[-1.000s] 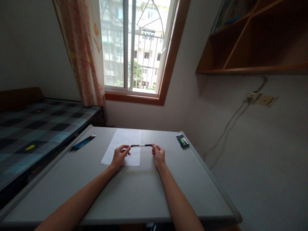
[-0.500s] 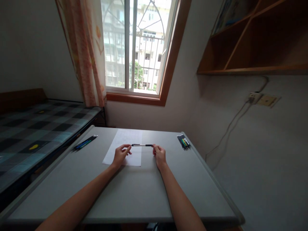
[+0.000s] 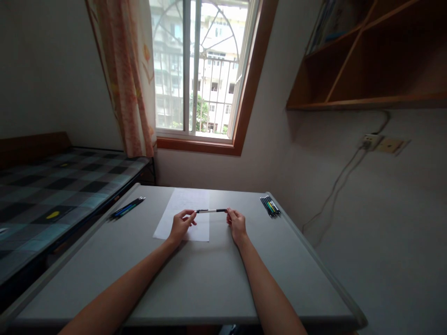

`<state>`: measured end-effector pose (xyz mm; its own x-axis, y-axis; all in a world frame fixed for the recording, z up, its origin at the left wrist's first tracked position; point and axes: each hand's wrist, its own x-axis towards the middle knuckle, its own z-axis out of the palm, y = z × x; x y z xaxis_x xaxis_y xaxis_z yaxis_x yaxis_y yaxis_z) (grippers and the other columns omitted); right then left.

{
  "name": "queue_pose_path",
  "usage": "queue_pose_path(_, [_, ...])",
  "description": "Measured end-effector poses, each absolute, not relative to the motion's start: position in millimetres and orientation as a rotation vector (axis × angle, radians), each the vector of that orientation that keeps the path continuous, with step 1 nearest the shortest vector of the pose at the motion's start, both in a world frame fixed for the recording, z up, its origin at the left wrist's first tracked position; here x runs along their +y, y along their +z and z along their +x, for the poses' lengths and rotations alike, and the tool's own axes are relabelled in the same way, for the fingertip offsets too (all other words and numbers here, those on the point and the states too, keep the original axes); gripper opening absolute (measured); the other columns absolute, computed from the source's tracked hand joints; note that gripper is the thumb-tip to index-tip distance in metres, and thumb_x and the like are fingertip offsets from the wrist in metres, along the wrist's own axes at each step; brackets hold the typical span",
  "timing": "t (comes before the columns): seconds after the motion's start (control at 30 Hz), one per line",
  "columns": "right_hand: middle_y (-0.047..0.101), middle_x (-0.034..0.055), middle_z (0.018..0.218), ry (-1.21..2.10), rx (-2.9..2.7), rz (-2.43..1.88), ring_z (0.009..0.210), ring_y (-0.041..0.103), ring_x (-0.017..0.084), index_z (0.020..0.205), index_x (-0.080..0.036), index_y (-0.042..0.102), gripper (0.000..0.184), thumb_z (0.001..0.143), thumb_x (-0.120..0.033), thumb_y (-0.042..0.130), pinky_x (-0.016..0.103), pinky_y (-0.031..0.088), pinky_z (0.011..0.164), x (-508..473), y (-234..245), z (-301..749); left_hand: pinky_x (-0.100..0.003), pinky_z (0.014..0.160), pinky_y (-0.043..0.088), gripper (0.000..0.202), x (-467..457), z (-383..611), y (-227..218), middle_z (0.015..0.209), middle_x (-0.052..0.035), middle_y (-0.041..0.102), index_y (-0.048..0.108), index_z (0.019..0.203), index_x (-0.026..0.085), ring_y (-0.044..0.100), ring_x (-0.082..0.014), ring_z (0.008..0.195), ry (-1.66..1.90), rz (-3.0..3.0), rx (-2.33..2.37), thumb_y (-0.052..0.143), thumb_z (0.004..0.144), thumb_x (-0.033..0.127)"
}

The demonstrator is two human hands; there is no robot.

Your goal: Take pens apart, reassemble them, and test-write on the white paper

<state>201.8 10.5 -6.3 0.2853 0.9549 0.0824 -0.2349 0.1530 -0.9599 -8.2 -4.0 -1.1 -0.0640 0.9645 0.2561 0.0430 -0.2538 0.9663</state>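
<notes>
A black and white pen [image 3: 211, 211] is held level between my two hands, above the table. My left hand [image 3: 182, 224] pinches its clip end between thumb and fingertips. At the dark opposite end, the fingertips of my right hand [image 3: 236, 223] are closed on the pen. Beneath the pen and my left hand lies a sheet of white paper [image 3: 167, 223]; faint marks show on its far part, too small to read.
Several pens [image 3: 127, 208] lie at the table's left side, and another row of pens [image 3: 270, 205] at its right. The pale table [image 3: 195, 288] stands below a barred window [image 3: 209, 70]. A checked bed [image 3: 70, 186] is at left, a wooden shelf [image 3: 349, 104] at upper right.
The whole view has shifted slightly, so the table and hands appear a little further right. Both hands keep hold of the pen, which tilts very slightly more now.
</notes>
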Motion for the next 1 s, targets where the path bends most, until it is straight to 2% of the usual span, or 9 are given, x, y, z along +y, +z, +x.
queue_pose_path(0.13, [0.047, -0.0036, 0.047, 1.025, -0.904, -1.056, 0.043, 0.036, 0.007, 0.063, -0.014, 0.063, 0.035, 0.061, -0.048, 0.065, 0.022, 0.027, 0.045, 11.0, -7.5, 201.1, -0.023, 0.048, 0.043, 0.035, -2.9, -9.9, -3.0, 0.069, -0.0031, 0.063, 0.063, 0.079, 0.013, 0.060, -0.0130, 0.052, 1.452, 1.396, 1.161, 0.062, 0.067, 0.046])
queue_pose_path(1.0, [0.047, -0.0034, 0.046, 0.984, -1.013, -1.116, 0.042, 0.038, 0.007, 0.064, -0.012, 0.063, 0.036, 0.061, -0.048, 0.064, 0.021, 0.029, 0.042, 8.7, -6.1, 207.8, -0.023, 0.047, 0.043, 0.039, 1.8, -10.4, -9.4, 0.076, -0.0042, 0.063, 0.061, 0.077, 0.013, 0.058, -0.0113, 0.049, 1.450, 1.500, 1.184, 0.060, 0.067, 0.050])
